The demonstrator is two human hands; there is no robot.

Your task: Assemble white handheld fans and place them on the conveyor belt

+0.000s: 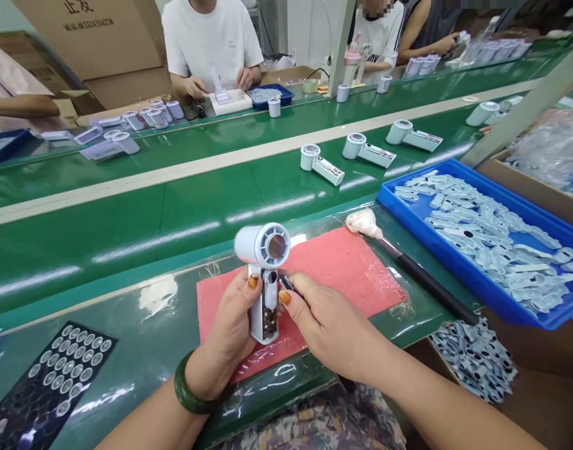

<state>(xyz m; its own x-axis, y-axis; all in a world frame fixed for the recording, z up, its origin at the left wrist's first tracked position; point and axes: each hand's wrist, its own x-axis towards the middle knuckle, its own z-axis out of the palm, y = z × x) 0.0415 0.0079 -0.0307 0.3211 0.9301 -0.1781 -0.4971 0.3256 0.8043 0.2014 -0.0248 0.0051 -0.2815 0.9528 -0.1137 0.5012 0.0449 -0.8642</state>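
Note:
My left hand (234,315) is wrapped round the handle of a pale blue handheld fan (256,245), its round head up and its grille turned to the right. The front of the handle is partly uncovered and shows a dark circuit board (269,322), with a pale cover piece (270,290) over its upper part. My right hand (321,319) is closed on a small dark tool (286,282), whose end is close to the handle's right side; most of it is hidden by the fingers. Beneath both hands lies a red mat (347,269).
A blue tray (408,231) of pale cover pieces stands at right, near a black-handled tool with a wrapped end (418,275). A sticker sheet (52,381) lies at left. Several fans (321,164) rest on the green conveyor (127,219); co-workers sit across it.

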